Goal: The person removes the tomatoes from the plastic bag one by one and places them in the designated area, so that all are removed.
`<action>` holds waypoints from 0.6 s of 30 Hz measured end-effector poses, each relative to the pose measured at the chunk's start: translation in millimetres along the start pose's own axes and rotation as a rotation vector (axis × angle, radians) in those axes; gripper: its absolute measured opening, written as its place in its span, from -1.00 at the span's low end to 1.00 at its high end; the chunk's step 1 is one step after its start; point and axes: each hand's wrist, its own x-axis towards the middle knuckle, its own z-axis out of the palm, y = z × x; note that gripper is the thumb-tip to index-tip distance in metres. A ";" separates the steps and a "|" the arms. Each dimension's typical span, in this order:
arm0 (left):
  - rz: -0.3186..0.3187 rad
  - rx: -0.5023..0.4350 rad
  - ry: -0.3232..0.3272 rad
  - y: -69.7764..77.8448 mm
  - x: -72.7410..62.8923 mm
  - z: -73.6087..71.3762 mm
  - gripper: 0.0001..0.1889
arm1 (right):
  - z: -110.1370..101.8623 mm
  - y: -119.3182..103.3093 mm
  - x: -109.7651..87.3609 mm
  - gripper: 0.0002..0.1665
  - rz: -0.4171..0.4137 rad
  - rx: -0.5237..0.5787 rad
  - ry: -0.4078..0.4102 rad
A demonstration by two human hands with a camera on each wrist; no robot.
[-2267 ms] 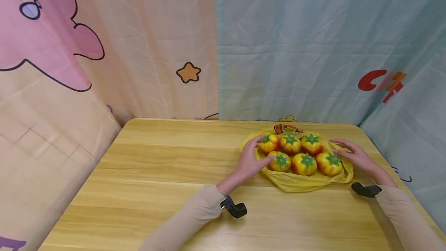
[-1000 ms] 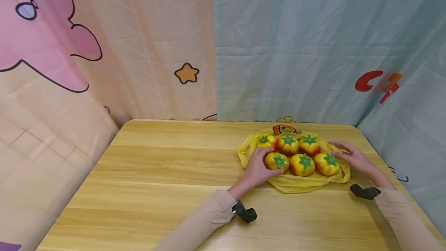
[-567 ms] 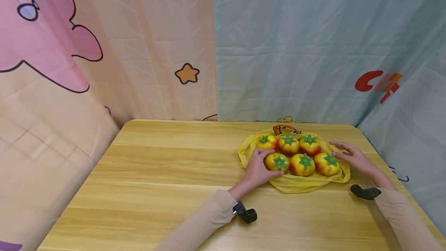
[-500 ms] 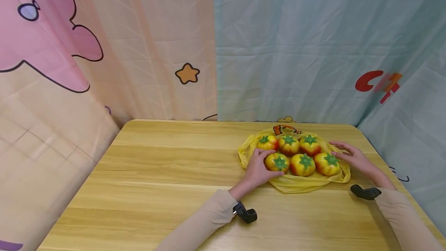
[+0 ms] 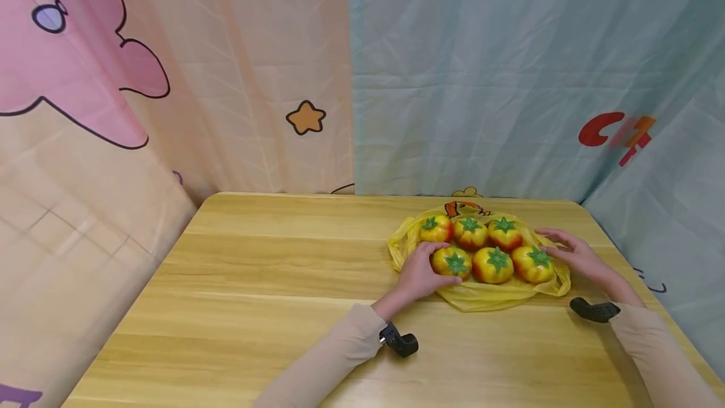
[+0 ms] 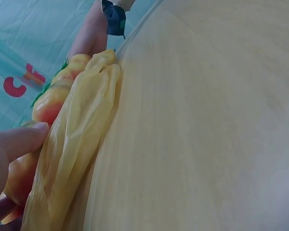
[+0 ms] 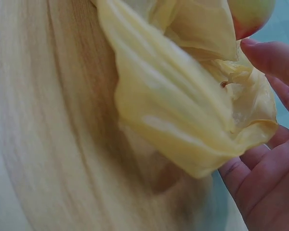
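Observation:
Several yellow-red tomatoes with green leafy tops stand in two rows on a spread yellow plastic bag (image 5: 481,300). With thumb in front and fingers behind, my left hand (image 5: 420,271) grips the front-left tomato (image 5: 451,263). The left wrist view shows the thumb (image 6: 26,139) against a tomato just above the bag's crumpled edge (image 6: 70,144). At the right end, my right hand (image 5: 578,258) has its fingers spread beside the front-right tomato (image 5: 533,264). In the right wrist view its thumb (image 7: 274,60) is close to a tomato (image 7: 250,17), while other fingers lie beside the bag, partly hidden.
Everything lies on a wooden table (image 5: 255,307) near its back right corner. Hanging printed curtains (image 5: 464,80) enclose the back and sides. A black wrist device (image 5: 399,340) sits on the left wrist, another black device (image 5: 595,310) on the right.
Since the earliest frame, my left hand has moved forward and right from the back-left tomato to the front-left one. Over the last second both hands have stayed almost still.

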 end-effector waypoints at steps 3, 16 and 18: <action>0.011 -0.005 -0.002 -1.0 1.4 -1.8 -0.29 | -0.3 -2.1 -0.1 -0.48 -0.008 0.011 -0.002; 0.016 -0.035 -0.004 -1.9 -1.6 -3.8 -0.30 | 0.4 1.4 -2.3 -0.50 -0.041 0.022 0.002; 0.015 -0.029 -0.006 -1.4 -2.8 -3.6 -0.30 | 0.6 2.4 -2.9 -0.50 -0.052 0.020 0.003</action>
